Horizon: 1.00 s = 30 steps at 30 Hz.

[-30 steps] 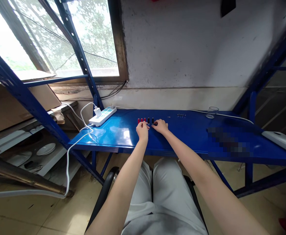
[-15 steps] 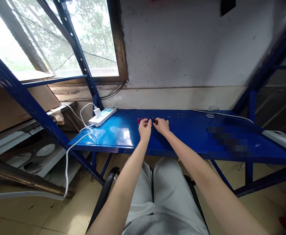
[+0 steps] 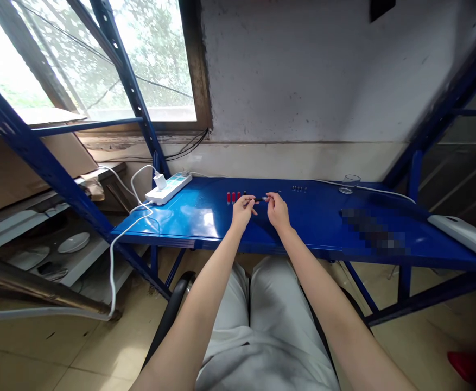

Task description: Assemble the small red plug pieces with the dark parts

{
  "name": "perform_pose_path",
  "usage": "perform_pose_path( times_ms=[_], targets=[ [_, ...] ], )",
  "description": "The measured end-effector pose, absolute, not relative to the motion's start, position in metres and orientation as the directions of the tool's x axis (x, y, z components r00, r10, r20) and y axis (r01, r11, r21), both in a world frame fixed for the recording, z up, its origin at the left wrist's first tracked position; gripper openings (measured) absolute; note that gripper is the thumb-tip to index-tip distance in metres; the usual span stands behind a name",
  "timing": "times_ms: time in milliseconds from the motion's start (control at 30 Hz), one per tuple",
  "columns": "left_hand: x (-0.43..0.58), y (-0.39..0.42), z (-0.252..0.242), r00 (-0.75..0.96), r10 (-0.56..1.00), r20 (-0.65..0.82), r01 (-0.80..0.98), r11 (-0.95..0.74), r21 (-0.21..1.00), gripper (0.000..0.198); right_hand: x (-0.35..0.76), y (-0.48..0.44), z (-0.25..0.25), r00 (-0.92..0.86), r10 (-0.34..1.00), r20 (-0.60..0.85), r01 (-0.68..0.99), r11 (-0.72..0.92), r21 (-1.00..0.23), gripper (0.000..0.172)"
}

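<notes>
My left hand (image 3: pixel 242 210) and my right hand (image 3: pixel 277 209) are raised just above the blue metal shelf (image 3: pixel 205 217), both pinching a small dark stick-shaped object (image 3: pixel 259 199) held level between them. To the left of my left hand, a short row of small red pieces (image 3: pixel 233 196) stands upright on the shelf, with a dark piece beside them. A cluster of tiny dark pieces (image 3: pixel 298 189) lies farther back to the right.
A white power strip (image 3: pixel 168 188) with a plugged charger and cable sits at the shelf's back left. A glass dish (image 3: pixel 348 183) stands at the back right, a white flat device (image 3: pixel 463 237) at the far right. Blue rack posts flank the shelf; plates lie on a low shelf left.
Both hands have lifted off the row of pieces and drawn slightly toward me, now holding one dark piece between them. The dark pieces in the row are fewer.
</notes>
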State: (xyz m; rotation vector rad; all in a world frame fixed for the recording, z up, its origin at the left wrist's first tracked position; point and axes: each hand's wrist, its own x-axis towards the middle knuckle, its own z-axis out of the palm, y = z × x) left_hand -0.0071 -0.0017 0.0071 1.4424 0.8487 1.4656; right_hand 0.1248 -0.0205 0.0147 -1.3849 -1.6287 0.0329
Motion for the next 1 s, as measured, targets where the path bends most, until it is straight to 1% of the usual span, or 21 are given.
perform_pose_path(
  times_ms=[67, 133, 233, 400, 567, 733, 1000],
  targets=[
    [-0.007, -0.005, 0.010, 0.105, 0.926, 0.362, -0.140, -0.347, 0.927, 0.024, 0.128, -0.021, 0.014, 0.176, 0.798, 0.577, 0.695, 0.314, -0.646, 0.034],
    [-0.007, -0.008, 0.012, 0.147, 0.928, 0.343, -0.117, -0.328, 0.937, 0.025, 0.130, -0.022, 0.015, 0.214, 0.825, 0.524, 0.691, 0.251, -0.678, 0.039],
    [-0.007, -0.010, 0.014, 0.199, 0.922, 0.332, -0.073, -0.324, 0.943, 0.026, 0.129, -0.024, 0.016, 0.190, 0.850, 0.491, 0.720, 0.219, -0.659, 0.048],
    [-0.006, -0.011, 0.014, 0.211, 0.927, 0.310, -0.055, -0.306, 0.951, 0.027, 0.127, -0.025, 0.018, 0.152, 0.841, 0.519, 0.713, 0.270, -0.647, 0.051],
    [-0.006, -0.013, 0.016, 0.199, 0.934, 0.296, -0.057, -0.290, 0.955, 0.028, 0.127, -0.026, 0.018, 0.139, 0.819, 0.556, 0.706, 0.312, -0.636, 0.050],
    [-0.006, -0.015, 0.017, 0.215, 0.926, 0.311, -0.071, -0.303, 0.950, 0.027, 0.126, -0.027, 0.017, 0.139, 0.808, 0.573, 0.704, 0.326, -0.631, 0.048],
    [-0.006, -0.011, 0.013, 0.192, 0.925, 0.328, -0.003, -0.334, 0.943, 0.027, 0.123, -0.027, 0.018, 0.125, 0.809, 0.574, 0.733, 0.314, -0.603, 0.049]
  ],
)
